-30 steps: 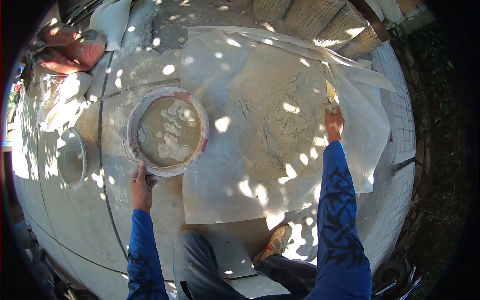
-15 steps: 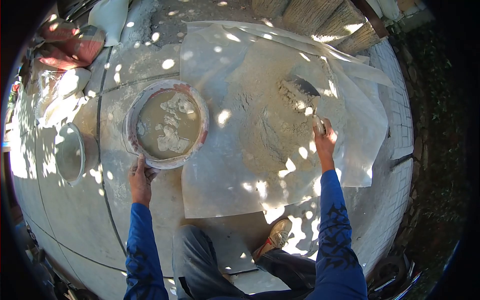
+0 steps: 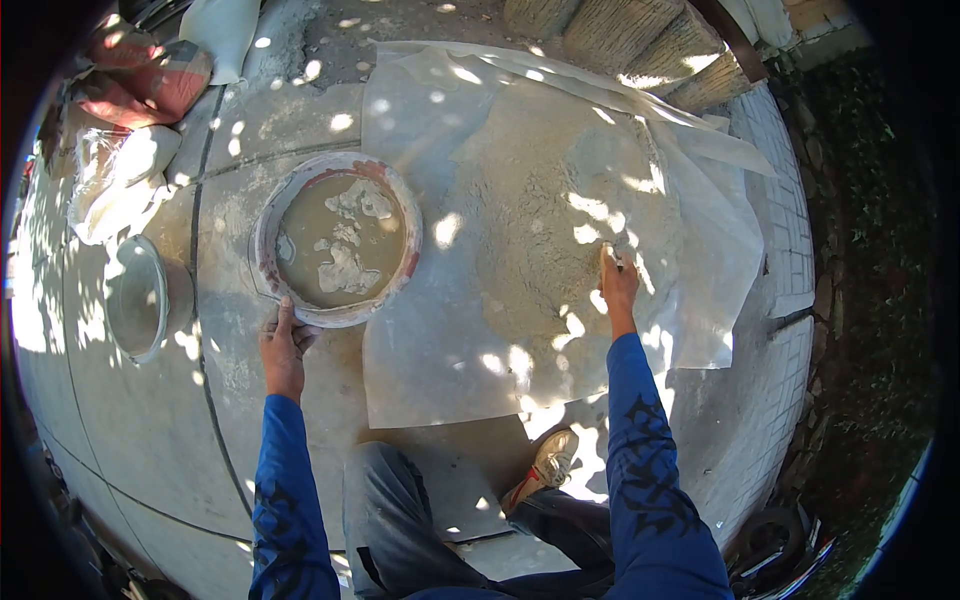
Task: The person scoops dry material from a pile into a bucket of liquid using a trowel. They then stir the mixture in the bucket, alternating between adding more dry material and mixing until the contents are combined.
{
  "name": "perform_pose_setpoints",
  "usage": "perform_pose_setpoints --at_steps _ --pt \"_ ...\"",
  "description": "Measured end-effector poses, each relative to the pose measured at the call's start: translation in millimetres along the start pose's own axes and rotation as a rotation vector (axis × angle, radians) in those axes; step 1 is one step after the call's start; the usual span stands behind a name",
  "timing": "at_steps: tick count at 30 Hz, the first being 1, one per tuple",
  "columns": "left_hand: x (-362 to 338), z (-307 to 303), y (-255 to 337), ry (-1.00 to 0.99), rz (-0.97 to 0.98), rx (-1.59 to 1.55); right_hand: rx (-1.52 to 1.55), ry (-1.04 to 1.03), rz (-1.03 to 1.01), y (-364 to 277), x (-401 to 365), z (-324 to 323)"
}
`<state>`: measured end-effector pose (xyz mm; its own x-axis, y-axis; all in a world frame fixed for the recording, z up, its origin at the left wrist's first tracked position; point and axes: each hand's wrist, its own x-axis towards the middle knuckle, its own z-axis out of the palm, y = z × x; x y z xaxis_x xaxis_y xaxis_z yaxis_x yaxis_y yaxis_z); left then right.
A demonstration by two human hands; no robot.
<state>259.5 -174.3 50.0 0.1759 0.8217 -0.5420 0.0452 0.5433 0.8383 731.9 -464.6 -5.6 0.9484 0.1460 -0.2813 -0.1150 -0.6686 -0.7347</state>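
The round tub [image 3: 409,215] holds murky liquid with pale lumps floating in it. My left hand [image 3: 285,348] grips its near left rim, thumb on top. To the right, a spread of grey powder [image 3: 525,240] lies on a translucent plastic sheet [image 3: 420,380]. My right hand [image 3: 618,285] is closed around the handle of a scoop, over the right part of the powder. The scoop's blade cannot be made out against the powder and light spots.
A smaller bucket [image 3: 137,300] stands left of the tub. Red and white bags [image 3: 150,85] lie at the upper left. Ridged trunk-like blocks [image 3: 640,45] stand beyond the sheet. My shoe [image 3: 553,460] is near the sheet's front edge; plants [image 3: 870,250] border the right side.
My right hand has moved left and slightly nearer with the scoop, whose dark blade no longer shows. The powder under it looks disturbed. My left hand stays on the tub rim.
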Motion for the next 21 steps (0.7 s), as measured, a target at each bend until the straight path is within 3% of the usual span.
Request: perform_pose_setpoints --at_steps 3,7,9,10,12,13,16,17,19,20,21 --pt "-3.4 3.4 3.8 0.009 -0.005 0.002 -0.044 0.009 -0.016 -16.9 -18.0 11.4" --pt "-0.2 -0.4 0.5 0.011 0.007 -0.007 -0.117 0.027 -0.198 -23.4 -42.6 2.6" --pt "-1.0 0.9 0.5 0.012 0.006 -0.011 -0.290 0.109 -0.438 -27.4 -58.8 -11.3" --pt "-2.0 1.5 1.5 0.014 0.009 -0.013 -0.295 0.107 -0.441 -27.1 -64.0 -16.8" --pt "-2.1 0.8 1.9 0.017 0.007 -0.011 -0.401 0.276 -0.712 -25.0 -72.4 -31.8" --pt "-2.2 1.0 2.0 0.018 0.009 -0.005 -0.406 0.277 -0.715 -22.3 -76.6 -39.4" --pt "-2.6 1.6 2.9 0.018 -0.002 -0.006 -0.374 0.292 -0.321 -7.6 -85.6 -55.8" --pt "-2.8 1.3 3.3 0.022 -0.002 -0.010 -0.375 0.289 -0.327 19.9 -79.0 -55.6" --pt "-2.7 2.0 3.0 0.002 0.009 -0.012 -0.311 0.269 -0.112 77.8 -60.0 -50.8" --pt "-2.5 2.2 2.9 0.005 0.008 -0.013 -0.312 0.266 -0.113 71.5 -66.9 -45.9" --pt "-2.4 2.2 2.6 0.011 0.000 -0.013 -0.178 0.193 0.018 61.3 -80.4 -35.4"
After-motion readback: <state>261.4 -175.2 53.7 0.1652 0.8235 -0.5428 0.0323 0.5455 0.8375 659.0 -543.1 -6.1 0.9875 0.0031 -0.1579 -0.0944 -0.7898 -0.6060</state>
